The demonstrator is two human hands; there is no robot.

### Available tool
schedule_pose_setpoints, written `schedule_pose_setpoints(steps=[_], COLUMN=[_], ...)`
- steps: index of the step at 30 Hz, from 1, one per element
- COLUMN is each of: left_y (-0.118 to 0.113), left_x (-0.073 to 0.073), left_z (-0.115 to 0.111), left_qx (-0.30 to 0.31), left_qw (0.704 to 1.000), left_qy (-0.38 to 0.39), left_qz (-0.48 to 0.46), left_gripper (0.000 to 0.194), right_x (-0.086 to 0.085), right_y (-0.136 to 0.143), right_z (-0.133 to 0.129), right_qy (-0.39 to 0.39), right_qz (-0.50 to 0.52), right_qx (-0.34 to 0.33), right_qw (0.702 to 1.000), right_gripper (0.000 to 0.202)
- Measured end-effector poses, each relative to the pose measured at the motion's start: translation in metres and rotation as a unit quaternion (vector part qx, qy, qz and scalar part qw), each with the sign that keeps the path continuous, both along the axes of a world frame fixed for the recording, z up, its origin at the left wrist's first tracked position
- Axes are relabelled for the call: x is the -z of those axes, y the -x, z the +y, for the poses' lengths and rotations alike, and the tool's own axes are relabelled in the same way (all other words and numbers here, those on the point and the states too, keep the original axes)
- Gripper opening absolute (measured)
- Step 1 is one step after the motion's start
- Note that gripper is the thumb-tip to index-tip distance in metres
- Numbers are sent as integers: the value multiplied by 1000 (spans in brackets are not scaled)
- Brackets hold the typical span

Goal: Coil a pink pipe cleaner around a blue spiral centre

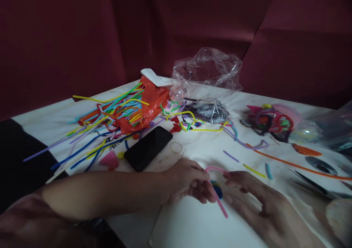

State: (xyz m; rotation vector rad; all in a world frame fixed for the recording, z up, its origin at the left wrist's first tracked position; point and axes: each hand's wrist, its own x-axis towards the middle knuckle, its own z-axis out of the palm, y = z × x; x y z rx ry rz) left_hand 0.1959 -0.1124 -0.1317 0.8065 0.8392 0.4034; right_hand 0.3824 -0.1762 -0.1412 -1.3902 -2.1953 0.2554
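A pink pipe cleaner, bent into a hook, is between my hands above the white work surface. My left hand pinches it near the bend, and its straight end hangs down to the right. The curved end reaches the fingertips of my right hand, which seem to hold it; the thumb is set apart below. Behind the pipe cleaner lies a small dark blue round piece, partly covered by my left fingers. A pale sheet or board lies under both hands.
Left are a black phone and many coloured pipe cleaners spilling from a red plastic bag. Behind stands a clear bag. Right are cut pieces, a long orange pipe cleaner, scissors and a craft pile.
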Motion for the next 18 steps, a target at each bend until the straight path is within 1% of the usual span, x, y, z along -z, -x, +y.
schedule_pose_setpoints(steps=[3, 5, 8, 10, 12, 15, 18], left_y=[0, 0, 0, 1, 2, 4, 7], left_x=[1, 2, 3, 4, 4, 5, 7], left_z=[-2, -3, -4, -4, -5, -6, -6], left_qx=[-31, -47, -59, -53, -42, -18, 36], left_qw=[999, 999, 998, 998, 999, 1000, 998], left_qy=[11, 16, 22, 21, 13, -1, -18], left_qz=[-11, -12, -11, -11, -9, 11, 52], left_gripper=[9, 12, 12, 9, 6, 6, 8], right_x=[3, 5, 4, 3, 2, 3, 8], right_y=[3, 3, 4, 4, 4, 3, 0], right_z=[-5, -7, -9, -9, -9, -10, -11], right_qy=[-109, -139, -123, -108, -71, -7, 11], right_qz=[-62, -92, -81, -37, 7, 57, 82], right_qx=[-7, -17, -44, -50, -47, -55, -73], right_qw=[992, 986, 988, 992, 996, 997, 994], right_gripper=[31, 31, 29, 26, 21, 14, 16])
